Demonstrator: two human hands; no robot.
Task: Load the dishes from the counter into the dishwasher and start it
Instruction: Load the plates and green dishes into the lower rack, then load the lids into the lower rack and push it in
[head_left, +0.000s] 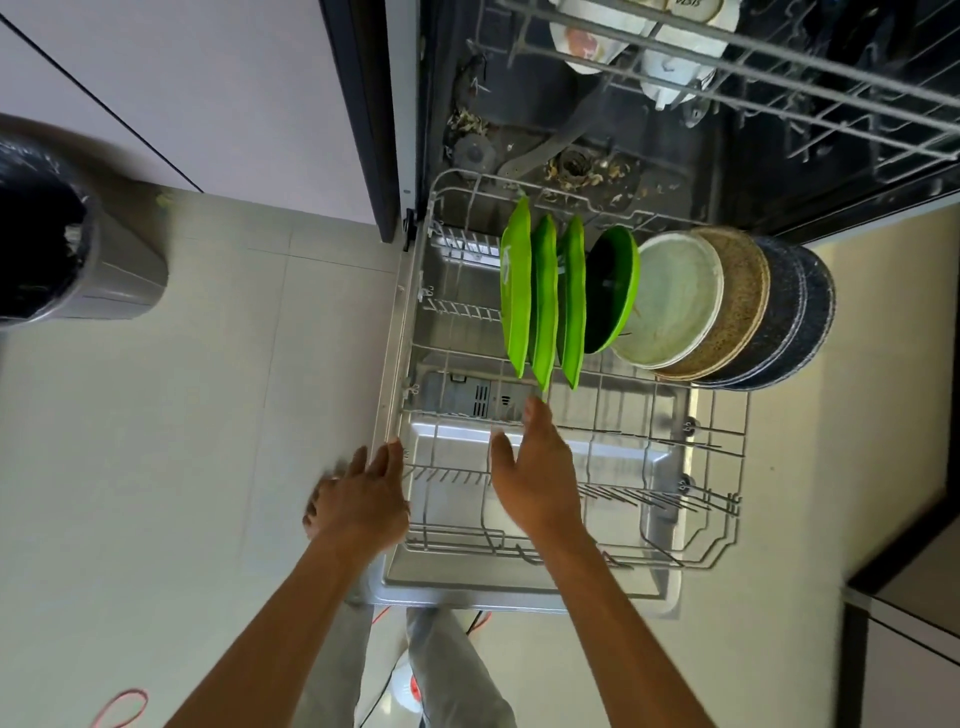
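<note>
The dishwasher's lower rack (717, 519) is pulled out over the open door (467, 587). Standing in its far half are three green plates (543, 306), a green bowl (615, 291), a white plate (675, 301), a speckled beige plate (743, 306) and dark speckled plates (802, 317). My right hand (537, 467) hovers open over the rack's near half, fingertips just short of the green plates, holding nothing. My left hand (358, 499) is at the rack's left front edge, fingers extended and blurred. The upper rack (779, 83) holds white cups and bowls.
A grey bin (78, 249) with a black liner stands on the tiled floor at the left. Food scraps lie on the dishwasher tub floor (571, 171). A cabinet and counter edge (904, 597) sit at the right. A red cord (122, 709) lies on the floor near my legs.
</note>
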